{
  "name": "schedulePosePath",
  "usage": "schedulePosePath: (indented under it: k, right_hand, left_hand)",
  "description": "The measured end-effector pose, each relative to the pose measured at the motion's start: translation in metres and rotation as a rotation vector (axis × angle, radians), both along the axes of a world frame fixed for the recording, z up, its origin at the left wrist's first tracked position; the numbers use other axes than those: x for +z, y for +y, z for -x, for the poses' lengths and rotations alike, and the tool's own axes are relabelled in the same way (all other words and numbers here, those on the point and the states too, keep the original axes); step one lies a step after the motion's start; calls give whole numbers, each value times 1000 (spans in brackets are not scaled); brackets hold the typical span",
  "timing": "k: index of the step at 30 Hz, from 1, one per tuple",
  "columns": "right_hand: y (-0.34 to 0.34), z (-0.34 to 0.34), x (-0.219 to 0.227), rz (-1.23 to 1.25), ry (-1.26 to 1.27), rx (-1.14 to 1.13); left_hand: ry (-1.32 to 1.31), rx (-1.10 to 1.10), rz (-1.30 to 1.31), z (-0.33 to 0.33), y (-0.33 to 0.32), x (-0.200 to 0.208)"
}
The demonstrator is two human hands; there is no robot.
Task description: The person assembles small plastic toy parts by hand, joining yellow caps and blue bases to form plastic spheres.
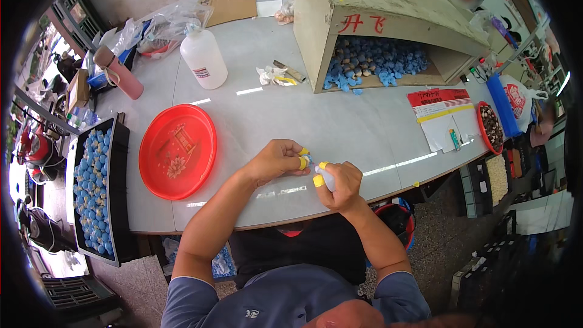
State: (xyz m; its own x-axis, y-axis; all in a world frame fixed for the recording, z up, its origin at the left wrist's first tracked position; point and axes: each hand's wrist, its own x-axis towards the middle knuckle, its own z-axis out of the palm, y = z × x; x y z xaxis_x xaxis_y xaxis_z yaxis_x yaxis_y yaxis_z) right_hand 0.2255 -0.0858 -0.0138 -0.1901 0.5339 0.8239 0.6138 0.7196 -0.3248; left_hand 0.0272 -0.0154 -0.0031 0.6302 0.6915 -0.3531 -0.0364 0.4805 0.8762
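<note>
Over the table's front edge my two hands meet, with yellow coverings on several fingertips. My left hand (274, 161) pinches a small blue piece (308, 158) between thumb and fingers; most of it is hidden, so its exact kind is unclear. Wrapped around a small white squeeze bottle (327, 178), my right hand (344, 187) holds the bottle's tip close to the blue piece. Whether tip and piece touch is too small to see. A red round tray (206, 152) lies left of my left hand.
At far left stands a black crate (118, 188) of round blue pieces. A beige cabinet (316, 36) shelters a heap of blue petal-like pieces (376, 64). A white jug (203, 58), pink bottle (118, 73), papers (443, 118) and red bowl (489, 127) are also around.
</note>
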Motion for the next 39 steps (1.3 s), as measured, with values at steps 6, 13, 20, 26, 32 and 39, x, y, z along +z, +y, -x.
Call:
schedulePosePath:
  k: [6, 13, 20, 26, 32, 39]
  right_hand:
    - [0, 0, 0, -20, 67, 6]
    - [2, 1, 2, 18, 33, -5]
    - [-1, -4, -1, -9, 130, 2]
    - [-13, -16, -8, 201, 441, -46]
    - [-19, -36, -6, 455, 763, 93]
    - [-29, -130, 5, 690, 783, -175]
  left_hand:
    - [-10, 17, 12, -1, 0, 0]
    - [26, -17, -13, 0, 0, 2]
    - [27, -11, 5, 0, 0, 4]
    - [30, 0, 60, -1, 0, 13]
    - [-49, 33, 79, 3, 2, 10]
    - [-104, 76, 84, 3, 5, 10]
